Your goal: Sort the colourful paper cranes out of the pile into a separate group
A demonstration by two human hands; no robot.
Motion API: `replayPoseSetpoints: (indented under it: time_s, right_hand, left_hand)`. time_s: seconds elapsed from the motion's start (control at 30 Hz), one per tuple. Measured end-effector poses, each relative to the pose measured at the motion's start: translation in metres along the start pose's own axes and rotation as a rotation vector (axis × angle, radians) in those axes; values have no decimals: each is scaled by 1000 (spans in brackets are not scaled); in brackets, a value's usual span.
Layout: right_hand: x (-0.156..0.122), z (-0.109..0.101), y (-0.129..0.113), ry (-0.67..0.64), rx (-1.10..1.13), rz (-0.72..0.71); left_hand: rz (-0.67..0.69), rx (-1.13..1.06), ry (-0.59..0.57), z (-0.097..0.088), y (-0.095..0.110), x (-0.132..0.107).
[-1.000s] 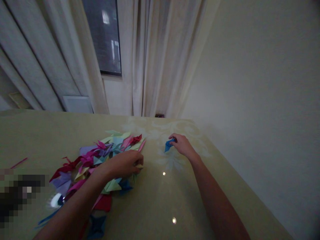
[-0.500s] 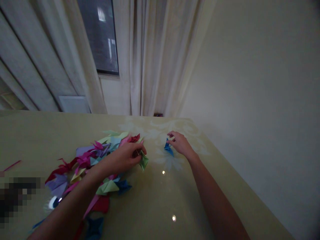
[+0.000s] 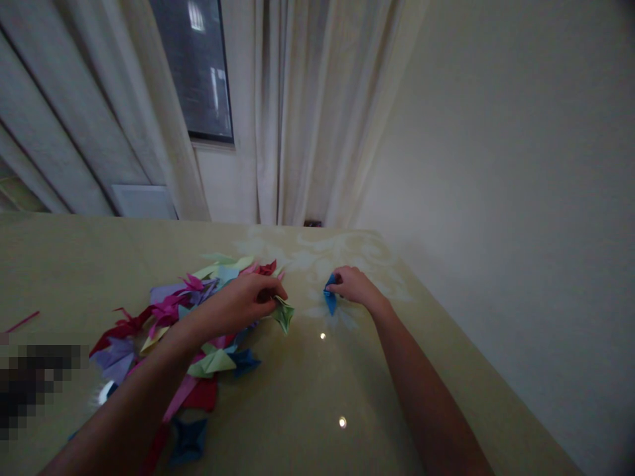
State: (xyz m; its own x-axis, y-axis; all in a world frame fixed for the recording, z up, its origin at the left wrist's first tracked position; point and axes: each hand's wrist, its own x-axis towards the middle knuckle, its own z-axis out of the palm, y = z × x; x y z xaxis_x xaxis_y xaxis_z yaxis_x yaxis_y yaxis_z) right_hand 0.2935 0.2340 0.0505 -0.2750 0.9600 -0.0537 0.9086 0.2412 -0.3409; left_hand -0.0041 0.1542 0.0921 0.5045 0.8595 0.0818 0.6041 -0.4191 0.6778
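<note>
- Green folded paper piece (image 3: 283, 314): located in the left hand (image 3: 255, 297), hanging from the fingertips with its point downward, just beyond the right edge of the paper pile (image 3: 171, 307).
- Left fingers: drawn together in a pinch on the upper part of that piece, with a small gap visible between thumb and palm.
- Right hand (image 3: 357, 287): fingers closed to a pinch on a blue folded paper piece (image 3: 330, 301), which stands roughly upright (whether its lower tip touches the worktop (image 3: 297, 396) cannot be told).
- Spacing: the two held pieces are apart, green on the left and blue on the right.
- Pile: folded pieces in pink, red, purple, yellow, pale green and blue overlap one another; the left forearm covers part of them.
- Near side of the pile: a pale green piece (image 3: 213, 362) touches a dark blue piece (image 3: 245, 362); a red piece (image 3: 202, 395) lies below them, and a star-shaped blue piece (image 3: 188, 439) lies nearer the wearer.
- Far left: a thin pink strip (image 3: 23, 322) lies well apart from the pile.
- Surroundings: curtains (image 3: 327, 132) and a dark window (image 3: 196, 73) stand beyond the worktop; a plain wall (image 3: 496, 165) is at right.
</note>
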Motion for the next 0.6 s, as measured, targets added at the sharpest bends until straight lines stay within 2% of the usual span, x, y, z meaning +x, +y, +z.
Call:
replayPoseSetpoints:
  time_s: [0.13, 0.27, 0.4, 0.47, 0.53, 0.6]
  right_hand:
    - [-4, -1, -4, -46, 1, 19]
    - [-6, -3, -6, -24, -7, 55]
    - [-14, -23, -14, 61, -16, 37]
    - [-27, -37, -27, 151, 43, -53]
    - [-46, -49, -48, 219, 161, -209]
    - [-69, -55, -72, 176, 249, -368]
  left_hand:
    - [1, -13, -4, -2, 0, -2]
    - [21, -12, -24, -4, 2, -3]
    - [24, -9, -11, -5, 4, -3]
    - [23, -17, 0, -5, 9, -3]
    - [12, -39, 19, -5, 18, -3]
    - [9, -73, 35, -5, 29, -4]
